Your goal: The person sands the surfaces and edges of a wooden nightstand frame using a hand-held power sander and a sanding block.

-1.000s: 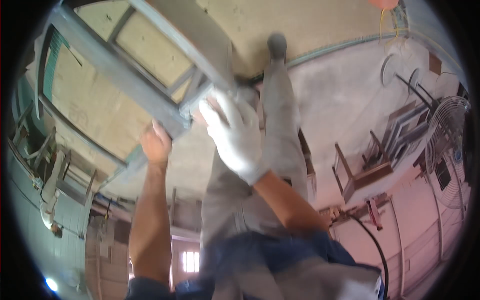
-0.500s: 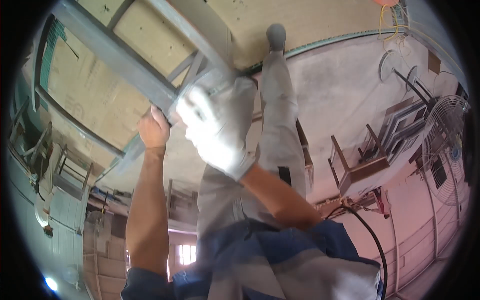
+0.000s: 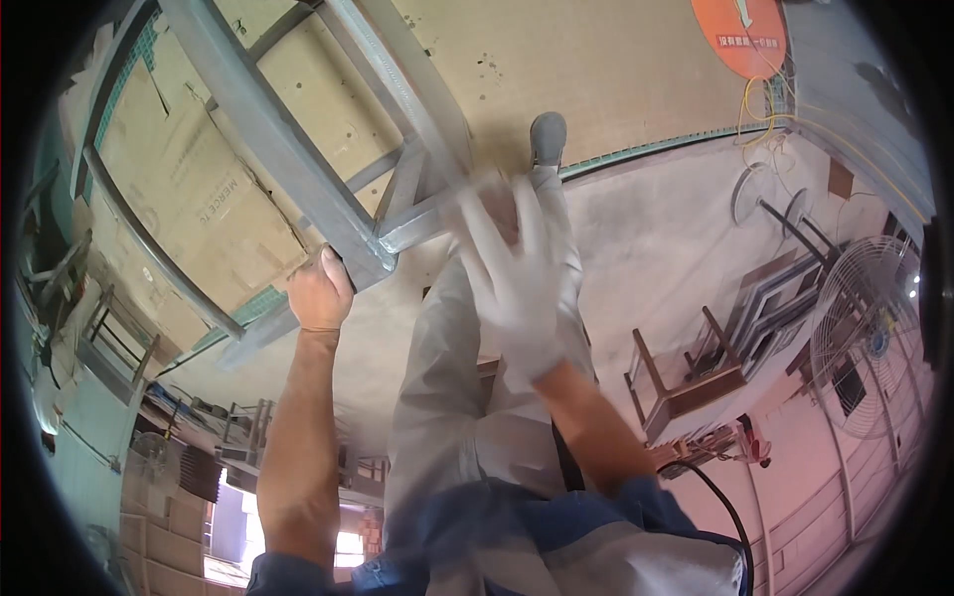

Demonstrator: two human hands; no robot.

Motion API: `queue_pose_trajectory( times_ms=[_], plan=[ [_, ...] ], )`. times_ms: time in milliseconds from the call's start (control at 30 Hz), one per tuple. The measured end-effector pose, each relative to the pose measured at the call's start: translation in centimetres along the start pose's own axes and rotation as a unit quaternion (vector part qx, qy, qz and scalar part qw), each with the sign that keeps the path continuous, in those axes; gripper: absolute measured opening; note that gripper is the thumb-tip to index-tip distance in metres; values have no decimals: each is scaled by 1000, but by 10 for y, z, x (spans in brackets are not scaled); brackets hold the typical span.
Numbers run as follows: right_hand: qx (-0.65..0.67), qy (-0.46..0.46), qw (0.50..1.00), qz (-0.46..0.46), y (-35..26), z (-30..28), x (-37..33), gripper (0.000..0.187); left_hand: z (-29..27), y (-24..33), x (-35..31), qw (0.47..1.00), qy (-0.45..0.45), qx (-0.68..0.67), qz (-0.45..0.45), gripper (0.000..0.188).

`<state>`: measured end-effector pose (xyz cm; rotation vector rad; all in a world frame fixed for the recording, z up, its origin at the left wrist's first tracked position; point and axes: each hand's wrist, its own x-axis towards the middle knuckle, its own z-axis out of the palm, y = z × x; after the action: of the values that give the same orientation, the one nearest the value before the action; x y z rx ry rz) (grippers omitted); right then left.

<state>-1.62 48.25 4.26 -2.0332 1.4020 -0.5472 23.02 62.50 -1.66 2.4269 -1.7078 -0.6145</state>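
Observation:
A grey chair frame (image 3: 288, 149) with straight rails and curved bars lies tilted on a cardboard-covered surface ahead of me. My left hand (image 3: 320, 290), bare, is closed round its near rail, just left of the corner joint; a small dark patch shows beside the thumb. At the right end of the frame's short crosspiece (image 3: 415, 224) is my right hand (image 3: 515, 273), in a white glove and smeared by motion. Between its bent fingers a brownish patch shows, too blurred to name. Whether that hand touches the crosspiece I cannot tell.
Cardboard sheets (image 3: 556, 60) cover the surface ahead, bordered by a green edge. An orange round sign (image 3: 740, 35) and a yellow cord (image 3: 750, 104) are at the far right. A large fan (image 3: 865, 338) and a brown wooden frame (image 3: 691, 392) stand on the right.
My right hand has moved right, off the corner joint toward the crosspiece's right end. My left hand keeps its hold near the corner. The whole view has shifted slightly.

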Motion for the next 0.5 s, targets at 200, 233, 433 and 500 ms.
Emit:
queue_pose_trajectory(
  times_ms=[200, 233, 433, 500],
  plan=[
    [-90, 24, 985, -146, -1, 26, 99, 33, 11, 9, -12, 999, -12, -13, -44, 36],
    [-103, -24, 986, -127, 9, 24, 56, 30, 7, 8, -14, 998, -34, 22, -49, 36],
    [-130, -65, 975, -167, -6, 24, 84, 20, 11, 9, -8, 998, -8, 28, -56, 31],
    [-129, 77, 953, -265, -6, 58, 152, 26, 4, 20, 0, 998, -20, 17, -62, 29]
  ],
)
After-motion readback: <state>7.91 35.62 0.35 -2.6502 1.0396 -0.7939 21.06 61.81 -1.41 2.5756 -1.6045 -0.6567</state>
